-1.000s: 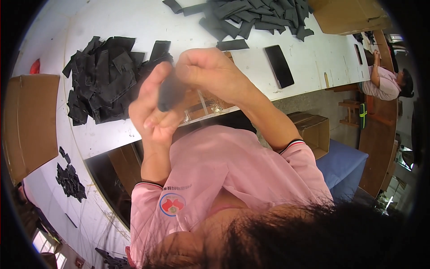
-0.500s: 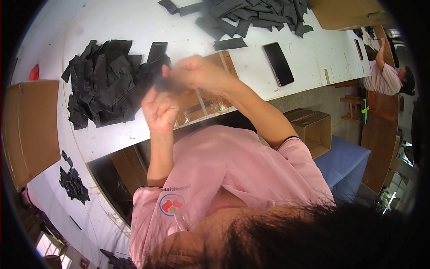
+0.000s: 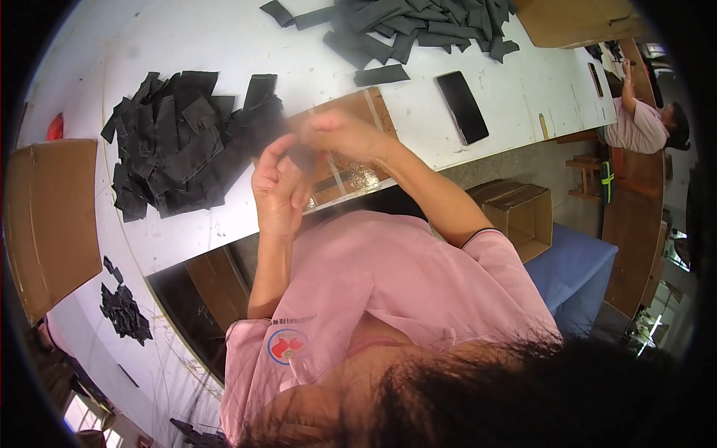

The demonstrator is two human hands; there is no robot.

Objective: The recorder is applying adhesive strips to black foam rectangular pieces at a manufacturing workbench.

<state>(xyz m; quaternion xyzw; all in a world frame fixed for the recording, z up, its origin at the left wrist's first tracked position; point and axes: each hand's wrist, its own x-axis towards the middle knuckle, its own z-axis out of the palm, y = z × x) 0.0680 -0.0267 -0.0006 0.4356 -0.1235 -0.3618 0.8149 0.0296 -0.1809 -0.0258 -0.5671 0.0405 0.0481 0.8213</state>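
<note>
So the left hand [image 3: 276,190] has a small dark piece [image 3: 301,159] between its thumb and fingers, palm side partly up, and the right hand [image 3: 340,136] is curled in against the top of it. Too blurry there to tell if the right is really pinching or just touching. The piece is up in front of the chest, above a taped cardboard sheet [image 3: 364,174] at the table edge. My read is it's mid-handling, one piece being worked by fingertips, and the next move calls for a steady left grip while the right gets a clean hold. Just left of the hands is a heap of black strips [image 3: 172,145], looks like fabric; farther off there's a greyer heap [image 3: 433,26], with a single strip [image 3: 382,75] near it and a dark-screened phone [image 3: 462,107] to the right. Writing-wise, the pink shirt [image 3: 418,261] has a round badge [image 3: 287,346], blue ring with a red motif, plus a short row of tiny dark characters [image 3: 291,321] next to it. Can't make out a label on the phone, and the big cardboard box [image 3: 56,224] on the left shows no print I can read.
</note>
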